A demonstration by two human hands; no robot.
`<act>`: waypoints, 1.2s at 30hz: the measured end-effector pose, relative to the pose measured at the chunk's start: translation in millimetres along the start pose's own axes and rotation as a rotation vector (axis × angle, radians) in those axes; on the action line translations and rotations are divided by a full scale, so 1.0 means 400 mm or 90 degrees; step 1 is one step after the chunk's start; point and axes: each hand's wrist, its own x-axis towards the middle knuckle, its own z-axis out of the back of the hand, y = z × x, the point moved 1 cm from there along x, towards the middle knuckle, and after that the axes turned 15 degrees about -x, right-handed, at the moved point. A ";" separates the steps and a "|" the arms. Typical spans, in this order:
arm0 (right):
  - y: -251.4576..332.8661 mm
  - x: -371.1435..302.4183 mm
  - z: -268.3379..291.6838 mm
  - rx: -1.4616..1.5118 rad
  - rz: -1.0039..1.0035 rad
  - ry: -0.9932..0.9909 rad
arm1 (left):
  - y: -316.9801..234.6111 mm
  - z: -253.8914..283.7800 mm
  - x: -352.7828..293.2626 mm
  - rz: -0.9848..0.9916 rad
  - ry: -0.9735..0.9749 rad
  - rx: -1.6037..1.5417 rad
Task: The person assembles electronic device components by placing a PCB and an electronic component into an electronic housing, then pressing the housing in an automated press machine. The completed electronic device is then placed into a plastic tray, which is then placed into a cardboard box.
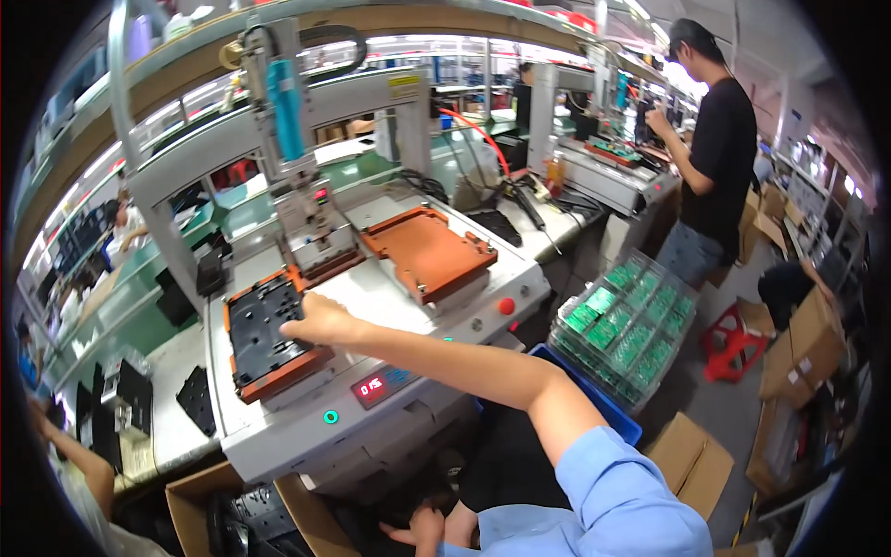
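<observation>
My right hand (323,323) reaches across to a black plastic panel (263,327) lying in an orange fixture (285,373). Its fingers are bent together at the panel's right side; whatever they pinch is hidden. Small raised parts dot the panel. Low in the picture, my left hand (424,531) is beside the front of my body, fingers apart and nothing visible in them. The fixture sits on a white bench-top machine (243,444), to the left of a second, bare orange fixture (432,249). A tool head with a blue cylinder (285,110) hangs behind.
Clear trays of green circuit boards (624,325) stack in a blue bin (633,429) to the right. A cardboard box (190,506) with black parts is below the machine. Another black panel (195,399) lies left. A person (710,139) stands at a farther machine; a red stool (733,342) stands behind.
</observation>
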 end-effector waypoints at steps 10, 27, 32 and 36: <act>0.109 -0.026 0.050 0.181 0.054 -0.195 | -0.010 -0.002 0.022 0.050 0.054 0.077; -0.454 -0.144 0.580 0.589 -0.065 -0.344 | 0.176 -0.039 0.043 0.049 0.055 0.092; -0.949 -0.258 0.673 0.227 -0.307 -0.674 | 0.055 -0.037 0.026 -0.020 0.044 0.127; -1.156 -0.261 0.549 0.277 -0.450 -0.653 | 0.088 -0.035 0.016 0.022 0.001 0.118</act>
